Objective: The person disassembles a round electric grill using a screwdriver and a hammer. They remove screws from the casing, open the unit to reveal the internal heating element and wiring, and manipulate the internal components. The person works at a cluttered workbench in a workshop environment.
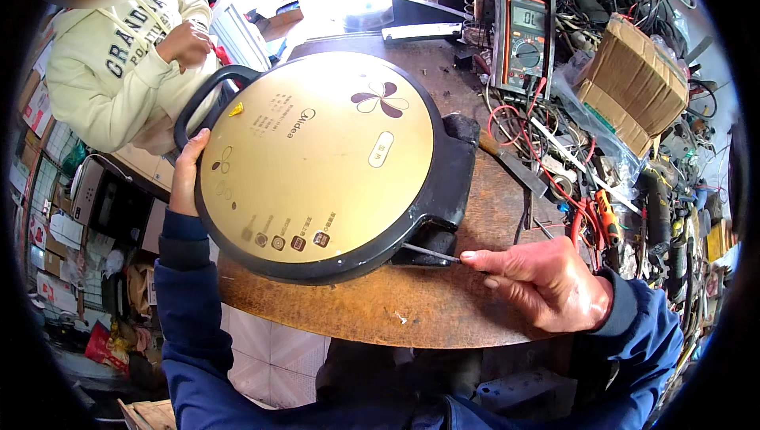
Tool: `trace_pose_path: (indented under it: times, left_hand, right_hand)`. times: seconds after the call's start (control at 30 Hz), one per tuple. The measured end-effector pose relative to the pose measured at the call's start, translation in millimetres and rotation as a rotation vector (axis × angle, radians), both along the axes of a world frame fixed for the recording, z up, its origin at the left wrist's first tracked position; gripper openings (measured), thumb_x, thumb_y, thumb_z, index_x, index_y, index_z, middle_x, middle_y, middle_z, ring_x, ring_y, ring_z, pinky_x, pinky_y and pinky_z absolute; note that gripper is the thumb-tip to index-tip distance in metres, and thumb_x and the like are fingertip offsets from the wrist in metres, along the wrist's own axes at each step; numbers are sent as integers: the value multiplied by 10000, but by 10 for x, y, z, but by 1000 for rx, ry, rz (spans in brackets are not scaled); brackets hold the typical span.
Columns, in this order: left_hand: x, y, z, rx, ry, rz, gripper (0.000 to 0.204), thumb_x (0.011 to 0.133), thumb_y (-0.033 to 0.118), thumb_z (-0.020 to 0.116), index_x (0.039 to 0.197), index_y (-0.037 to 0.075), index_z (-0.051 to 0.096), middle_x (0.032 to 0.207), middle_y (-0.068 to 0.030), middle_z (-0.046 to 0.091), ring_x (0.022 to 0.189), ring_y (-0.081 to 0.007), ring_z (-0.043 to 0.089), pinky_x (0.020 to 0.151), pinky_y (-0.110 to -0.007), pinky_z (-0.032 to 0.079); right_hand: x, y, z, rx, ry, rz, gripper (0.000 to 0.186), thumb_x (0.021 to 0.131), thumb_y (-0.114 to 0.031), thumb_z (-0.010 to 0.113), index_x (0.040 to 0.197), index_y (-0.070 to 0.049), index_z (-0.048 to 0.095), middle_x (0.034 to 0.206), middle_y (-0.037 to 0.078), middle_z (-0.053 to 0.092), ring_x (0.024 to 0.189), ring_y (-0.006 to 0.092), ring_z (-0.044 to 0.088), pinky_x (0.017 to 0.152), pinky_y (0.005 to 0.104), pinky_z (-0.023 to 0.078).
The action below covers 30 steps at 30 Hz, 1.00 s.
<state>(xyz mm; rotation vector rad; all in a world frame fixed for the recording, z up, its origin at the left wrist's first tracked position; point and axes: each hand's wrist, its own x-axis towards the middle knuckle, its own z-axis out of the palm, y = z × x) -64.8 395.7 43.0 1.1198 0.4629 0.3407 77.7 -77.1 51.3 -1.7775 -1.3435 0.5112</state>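
Note:
A round electric griddle with a gold lid and black rim is tilted up over the wooden bench. My left hand grips its left rim beside the looped black handle; the thumb shows, and the other fingers are hidden underneath. My right hand is closed on a thin screwdriver, whose handle is mostly hidden in the palm. The shaft reaches the griddle's lower right edge, beside a black hinge-like bracket. Its tip is out of sight there.
The brown bench top has a curved near edge. To the right lie a multimeter with red leads, a scraper-like blade, orange-handled pliers, and a cardboard box among cables. A person in a cream hoodie stands at the far left.

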Motion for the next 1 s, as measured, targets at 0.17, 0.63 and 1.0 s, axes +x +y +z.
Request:
trace_pose_path:
  times: [0.17,0.63,1.0]
  left_hand:
    - [-1,-61,34,-46,37,35,489,1080,417,483,1272,8,670,1189,-145,744,993,-210,734,888,-320,590]
    - [15,74,-6,-21,71,-12,516,1083,413,484,1315,-21,637,1218,-175,737,986,-238,754,888,-327,610]
    - [-9,164,-94,23,19,-59,459,1086,380,487,1261,-4,667,1160,-137,751,975,-202,743,869,-317,601]
  right_hand:
    - [45,-45,47,-106,-143,30,474,912,-57,718,1382,-71,651,801,149,659,707,351,690,631,407,554]
    - [65,-43,-44,-44,-395,25,529,843,-38,730,1368,-87,681,644,51,508,501,225,576,437,388,443]
    - [-36,-23,-90,116,-1305,18,662,684,-142,683,1339,-49,710,681,-15,361,538,107,425,454,279,310]
